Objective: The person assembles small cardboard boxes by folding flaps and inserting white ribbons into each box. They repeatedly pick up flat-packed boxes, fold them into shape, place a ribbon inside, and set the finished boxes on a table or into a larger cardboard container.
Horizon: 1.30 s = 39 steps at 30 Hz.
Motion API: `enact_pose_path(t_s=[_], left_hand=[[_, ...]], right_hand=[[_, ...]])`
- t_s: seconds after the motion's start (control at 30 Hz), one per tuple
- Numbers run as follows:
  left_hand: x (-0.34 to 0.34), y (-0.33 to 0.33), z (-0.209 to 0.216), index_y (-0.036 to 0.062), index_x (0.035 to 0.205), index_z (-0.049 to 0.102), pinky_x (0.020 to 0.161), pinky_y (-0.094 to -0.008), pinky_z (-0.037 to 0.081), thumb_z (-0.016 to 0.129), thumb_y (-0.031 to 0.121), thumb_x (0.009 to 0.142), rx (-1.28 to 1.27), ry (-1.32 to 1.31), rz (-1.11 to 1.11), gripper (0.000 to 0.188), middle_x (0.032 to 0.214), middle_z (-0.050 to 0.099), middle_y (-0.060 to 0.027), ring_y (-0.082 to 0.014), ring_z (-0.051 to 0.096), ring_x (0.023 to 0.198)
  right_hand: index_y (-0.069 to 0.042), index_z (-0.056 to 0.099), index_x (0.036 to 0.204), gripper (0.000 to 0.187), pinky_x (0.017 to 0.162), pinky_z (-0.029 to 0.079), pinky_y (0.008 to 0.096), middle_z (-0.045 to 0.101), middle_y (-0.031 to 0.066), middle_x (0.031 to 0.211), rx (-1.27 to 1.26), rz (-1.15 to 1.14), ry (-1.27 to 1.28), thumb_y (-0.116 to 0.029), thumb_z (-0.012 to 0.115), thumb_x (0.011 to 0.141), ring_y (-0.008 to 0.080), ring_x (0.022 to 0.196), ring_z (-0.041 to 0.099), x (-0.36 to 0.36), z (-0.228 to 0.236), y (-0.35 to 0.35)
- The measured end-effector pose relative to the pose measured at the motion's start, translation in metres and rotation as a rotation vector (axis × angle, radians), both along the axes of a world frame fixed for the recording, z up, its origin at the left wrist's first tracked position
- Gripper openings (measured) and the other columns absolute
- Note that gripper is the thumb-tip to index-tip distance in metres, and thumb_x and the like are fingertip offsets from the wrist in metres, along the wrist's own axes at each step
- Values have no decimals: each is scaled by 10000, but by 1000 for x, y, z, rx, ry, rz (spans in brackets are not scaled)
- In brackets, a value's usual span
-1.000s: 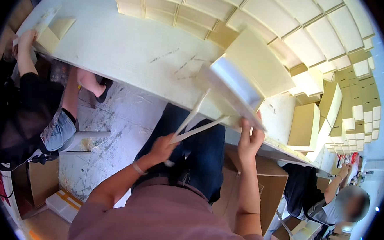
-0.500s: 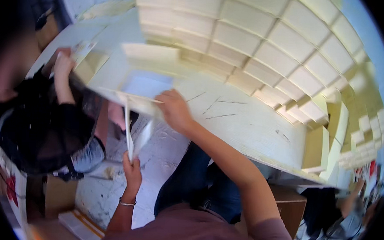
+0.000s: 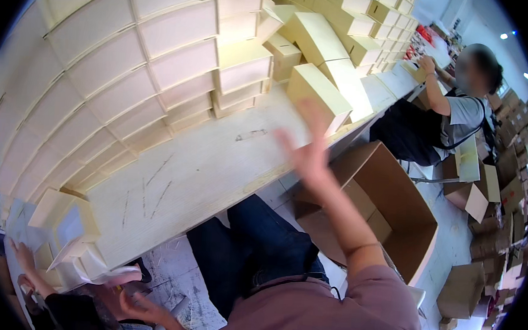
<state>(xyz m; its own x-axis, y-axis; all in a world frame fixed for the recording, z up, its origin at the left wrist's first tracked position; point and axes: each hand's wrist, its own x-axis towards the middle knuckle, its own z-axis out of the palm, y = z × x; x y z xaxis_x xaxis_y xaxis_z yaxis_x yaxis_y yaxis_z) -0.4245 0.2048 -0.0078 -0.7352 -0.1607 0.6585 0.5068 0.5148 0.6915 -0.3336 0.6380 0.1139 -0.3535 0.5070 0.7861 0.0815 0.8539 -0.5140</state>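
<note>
My right hand (image 3: 308, 152) is stretched over the table's front edge, fingers spread and slightly blurred, with nothing in it. Just beyond its fingertips a cream box (image 3: 319, 102) lies near the front edge, with longer cream boxes (image 3: 343, 85) behind it. My left hand (image 3: 139, 307) is low at the left, below the table edge, fingers apart and nothing visible in it. Nearest to it on the table are an open cream box (image 3: 90, 220) with a pale bluish inside and some white and cream pieces (image 3: 82, 264).
Stacked cream boxes (image 3: 122, 53) form a high wall along the table (image 3: 216, 162). A large open cardboard carton (image 3: 395, 200) stands on the floor at my right. One co-worker's hand (image 3: 27, 262) is at far left; another co-worker (image 3: 446, 109) works at far right, near piled cartons (image 3: 462, 289).
My view has swung to the right. My left hand has let go of the white folded piece. My right hand has left the open box and reached toward the cream boxes on the right.
</note>
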Motion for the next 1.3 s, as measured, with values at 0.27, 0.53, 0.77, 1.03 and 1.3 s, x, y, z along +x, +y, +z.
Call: enact_pose_path(t_s=[0.27,0.53,0.77,1.03,1.3], left_hand=[[6,211,93,5,935,517,838,-374,396,549,10,749,-100,127,-925,188,975,531,-162,-291,507,914],[18,246,108,-12,1119,437,929,-348,338,528,80,803,-92,-43,-1147,341,1136,450,-169,-256,443,1059],[22,213,120,45,1352,191,976,-421,299,694,472,683,450,-568,-1224,940,1385,197,-176,-314,296,1242],[-29,145,132,30,1337,219,986,-368,305,809,367,574,-163,0,-953,1021,1316,325,-152,-261,374,1192],[-55,122,113,22,1289,301,909,-281,356,520,323,876,509,-824,-793,555,1147,493,-115,-164,478,1039]], right_hand=[[-93,451,1189,573,724,451,377,483,156,999,-47,-424,-539,-281,672,696,306,856,527,56,-3,79],[-56,537,1087,455,628,444,294,467,93,853,-143,-287,-190,-213,648,676,183,641,515,80,30,51],[60,473,1125,479,814,446,307,557,189,1025,-1492,479,161,-261,526,772,236,902,561,62,44,7],[-13,463,1145,511,595,527,311,586,145,991,-1907,1148,-689,-428,424,849,206,831,588,-38,-25,-43],[-67,367,1290,612,880,412,395,406,197,1249,-393,944,-532,-436,515,825,315,1121,442,-47,33,-65]])
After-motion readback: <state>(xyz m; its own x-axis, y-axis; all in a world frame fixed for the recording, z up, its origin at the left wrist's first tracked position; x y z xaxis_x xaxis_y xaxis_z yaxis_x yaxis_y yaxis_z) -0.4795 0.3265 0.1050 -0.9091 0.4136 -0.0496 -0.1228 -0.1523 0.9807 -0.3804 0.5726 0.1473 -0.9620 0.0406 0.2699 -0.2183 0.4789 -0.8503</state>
